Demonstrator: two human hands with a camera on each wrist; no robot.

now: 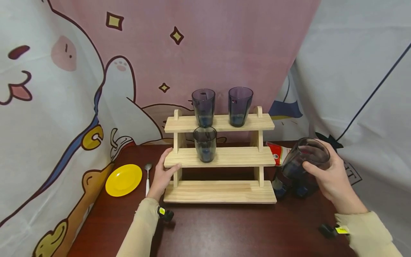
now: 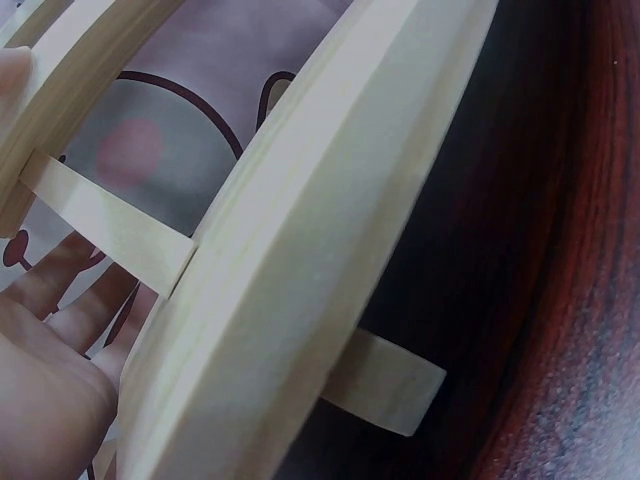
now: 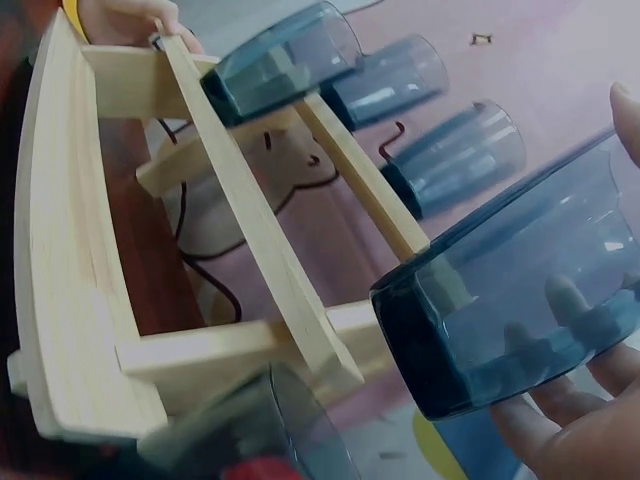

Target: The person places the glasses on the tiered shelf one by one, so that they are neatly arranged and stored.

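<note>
A three-tier wooden display rack (image 1: 221,192) stands on the table. My left hand (image 1: 162,176) grips the left end of its middle shelf, thumb over the front edge; in the left wrist view its fingers (image 2: 85,310) reach behind an upright. To the right of the rack, my right hand (image 1: 335,178) holds a tinted glass tumbler (image 3: 500,300), tilted and off the table. Two purplish tumblers, one left (image 1: 204,107) and one right (image 1: 240,107), stand upright on the top shelf. Another tumbler (image 1: 205,146) stands left of centre on the middle shelf.
More dark glass (image 1: 280,185) stands on the table under my right hand, partly hidden. Behind it lies a red and white packet (image 1: 277,153). A yellow plate (image 1: 123,180) and a white-handled spoon (image 1: 147,178) lie left of the rack. Printed cloth hangs behind.
</note>
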